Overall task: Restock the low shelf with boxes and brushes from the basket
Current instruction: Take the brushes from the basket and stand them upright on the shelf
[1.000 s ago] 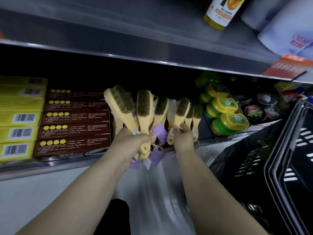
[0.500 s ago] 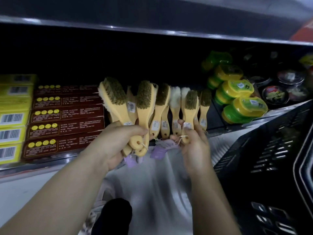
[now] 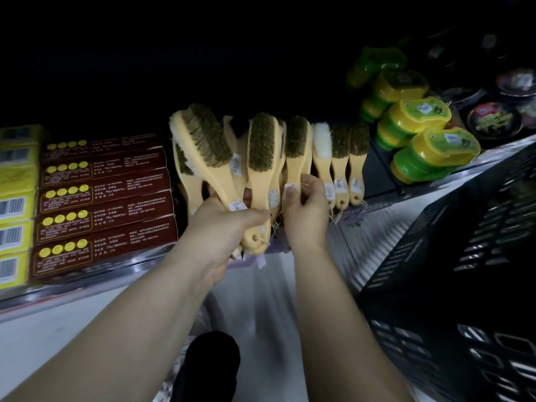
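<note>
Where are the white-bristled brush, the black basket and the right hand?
white-bristled brush [image 3: 322, 140]: head view, white bristles.
black basket [image 3: 464, 256]: head view, slotted side wall.
right hand [image 3: 306, 216]: head view, back of hand.

Place: you are at a stocked shelf in a retail shop.
Shelf: the low shelf [image 3: 87, 281] in front of you is a display rack with a shiny front edge.
Stock pattern: each product appears as many identical units, grouped by kind, side by side.
Boxes: yellow boxes [image 3: 14, 204] are stacked at your left with barcodes facing you. Dark red boxes [image 3: 104, 204] with identical printed faces are stacked just beside them.
Brushes: wooden-handled brushes [image 3: 339, 146] stand in a row, with small white stickers [image 3: 339, 185] on the handles.
Tubs: green-and-yellow tubs [image 3: 417, 117] are stacked at your right, with round tins [image 3: 493, 120] beyond.
Basket: a black slotted plastic shopping basket [image 3: 435, 256] sits near the shelf.
</note>
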Available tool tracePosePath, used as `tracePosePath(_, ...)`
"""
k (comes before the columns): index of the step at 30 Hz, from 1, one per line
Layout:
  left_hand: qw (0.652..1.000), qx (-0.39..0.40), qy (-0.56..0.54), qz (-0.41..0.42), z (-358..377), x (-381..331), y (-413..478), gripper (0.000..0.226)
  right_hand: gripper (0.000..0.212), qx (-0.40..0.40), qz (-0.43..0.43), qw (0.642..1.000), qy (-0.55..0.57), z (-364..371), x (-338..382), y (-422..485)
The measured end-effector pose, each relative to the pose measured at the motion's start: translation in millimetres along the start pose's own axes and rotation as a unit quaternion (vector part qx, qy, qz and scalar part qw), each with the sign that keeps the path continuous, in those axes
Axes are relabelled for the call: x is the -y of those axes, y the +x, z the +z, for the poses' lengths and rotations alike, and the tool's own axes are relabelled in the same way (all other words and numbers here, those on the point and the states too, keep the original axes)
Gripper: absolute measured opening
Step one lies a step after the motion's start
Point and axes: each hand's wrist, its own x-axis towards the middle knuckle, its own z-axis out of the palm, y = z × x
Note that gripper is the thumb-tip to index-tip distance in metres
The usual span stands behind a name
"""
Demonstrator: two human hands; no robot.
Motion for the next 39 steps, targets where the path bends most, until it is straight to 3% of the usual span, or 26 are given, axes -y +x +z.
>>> tracePosePath(5, 0.999, -0.016, 0.011, 0.028, 7, 3, 6, 0.032, 0.03, 0.027, -0.023, 0.992, -0.121, -5, 0, 3)
tracePosePath(8, 0.999, -0.024, 0.011, 0.025, 9, 2, 11, 0.031, 0.028, -0.001, -0.038, 0.992, -0.117, -10, 8, -1)
tracePosePath(10, 1.0, -0.018, 0.01, 0.022, 10, 2, 13, 0.029, 0.026, -0.008, -0.053, 0.996, -0.072, -18, 17, -12)
tracePosePath(13, 0.999, 0.019, 0.0, 0.033, 11, 4, 16, 0.025, 0.019, 0.123, -0.009, 0.988, 0.089, -26, 27, -30)
tracePosePath(15, 0.998, 0.042, 0.023, 0.042, 13, 6, 18, 0.028, 0.016, 0.165, 0.013, 0.978, 0.13, -29, 27, -35)
tracePosePath(20, 0.997, 0.052, 0.026, 0.055, 16, 11, 24, 0.028, 0.011, 0.031, 0.095, 0.982, 0.163, -36, 23, -13)
tracePosePath(24, 0.997, 0.057, -0.013, 0.042, 22, 5, 30, 0.031, 0.015, -0.067, 0.045, 0.995, 0.066, -35, 22, 16)
tracePosePath(30, 0.994, 0.1, -0.013, 0.049, 35, 3, 35, 0.029, 0.035, -0.104, -0.014, 0.994, -0.028, -22, 14, 28)
tracePosePath(39, 0.995, 0.082, 0.005, 0.063, 26, 14, 34, 0.029, 0.048, -0.065, -0.05, 0.987, -0.14, -17, 0, 24)
